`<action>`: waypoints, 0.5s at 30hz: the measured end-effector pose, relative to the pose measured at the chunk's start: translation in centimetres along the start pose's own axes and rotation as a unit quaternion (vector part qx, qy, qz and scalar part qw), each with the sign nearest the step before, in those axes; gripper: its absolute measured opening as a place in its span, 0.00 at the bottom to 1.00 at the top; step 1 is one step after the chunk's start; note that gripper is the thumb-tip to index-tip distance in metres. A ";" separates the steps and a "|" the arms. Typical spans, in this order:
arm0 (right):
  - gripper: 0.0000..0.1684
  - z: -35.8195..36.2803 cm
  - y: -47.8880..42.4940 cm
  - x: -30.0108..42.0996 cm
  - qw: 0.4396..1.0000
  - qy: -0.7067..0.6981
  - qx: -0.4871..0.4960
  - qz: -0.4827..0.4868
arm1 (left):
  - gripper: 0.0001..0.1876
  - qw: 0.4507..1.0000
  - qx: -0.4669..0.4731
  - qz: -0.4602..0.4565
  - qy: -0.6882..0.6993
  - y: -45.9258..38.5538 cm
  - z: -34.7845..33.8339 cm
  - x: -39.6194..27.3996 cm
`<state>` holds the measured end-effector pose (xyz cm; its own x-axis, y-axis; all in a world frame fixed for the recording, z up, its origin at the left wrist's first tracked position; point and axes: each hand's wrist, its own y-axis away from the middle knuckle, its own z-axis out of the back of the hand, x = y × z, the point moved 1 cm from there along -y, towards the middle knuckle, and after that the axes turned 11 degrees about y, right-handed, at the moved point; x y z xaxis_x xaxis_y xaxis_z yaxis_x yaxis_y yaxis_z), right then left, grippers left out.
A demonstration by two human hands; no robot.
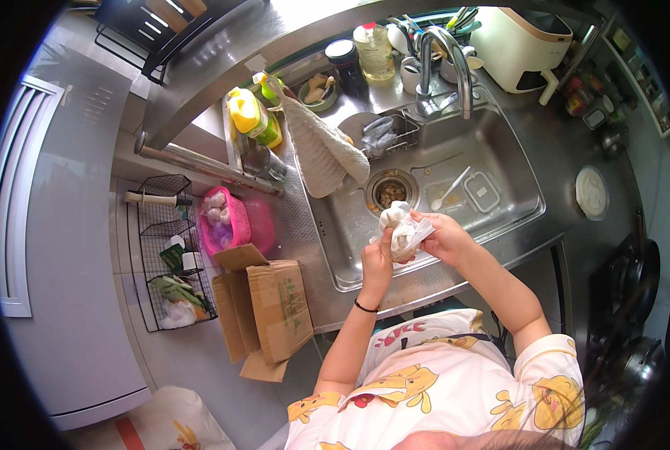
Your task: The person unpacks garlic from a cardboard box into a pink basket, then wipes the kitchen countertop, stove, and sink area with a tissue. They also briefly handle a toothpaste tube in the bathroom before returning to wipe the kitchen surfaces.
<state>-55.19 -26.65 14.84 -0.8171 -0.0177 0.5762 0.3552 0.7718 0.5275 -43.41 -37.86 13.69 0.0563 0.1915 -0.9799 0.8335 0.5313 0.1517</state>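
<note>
Over the near rim of a stainless steel sink (346, 236), my left hand (379, 260) and my right hand (441, 236) both grip a small translucent white plastic bag (403, 239). White pieces that look like garlic bulbs show in it and at its top. Just beyond lies the drain strainer (392, 191), with food scraps in it. A white plastic spoon (451, 188) and a clear rectangular lid (481, 191) rest on the sink floor to the right. The palms and some fingertips are hidden.
An open cardboard box (279, 315) and a pink basket of garlic bulbs (225, 219) stand left of the sink. A grey cloth (321, 146) hangs over its left edge. The faucet (445, 67) arches over the back. A white air fryer (515, 50) stands back right, a round lidded container (591, 192) at right.
</note>
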 end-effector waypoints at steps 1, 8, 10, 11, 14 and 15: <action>0.14 -0.1 0.0 0.1 1.000 -0.003 -0.001 0.003 | 0.28 0.999 0.008 -0.035 -0.035 0.0 0.0 0.0; 0.12 -1.5 0.3 0.2 0.978 0.122 -0.065 0.159 | 0.26 0.994 -0.011 0.045 0.100 -0.5 -0.7 1.0; 0.11 -2.0 0.5 0.4 0.963 0.157 -0.092 0.200 | 0.21 0.981 -0.021 0.070 0.179 -0.4 -1.2 1.1; 0.11 -2.1 0.7 0.5 0.963 0.161 -0.097 0.194 | 0.19 0.972 -0.027 0.086 0.215 -0.3 -1.3 1.1; 0.12 -2.5 1.5 1.0 0.964 0.168 -0.103 0.178 | 0.10 0.941 -0.019 0.120 0.315 -0.2 -1.7 0.9; 0.12 -2.5 1.7 1.2 0.966 0.166 -0.098 0.172 | 0.09 0.928 -0.022 0.135 0.348 -0.1 -1.7 1.0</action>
<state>-54.40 -26.97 18.00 -0.4562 -0.0092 0.8898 0.6863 0.6329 0.3584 -44.43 -36.32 12.93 -0.1213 0.8005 -0.5869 0.8168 0.4164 0.3992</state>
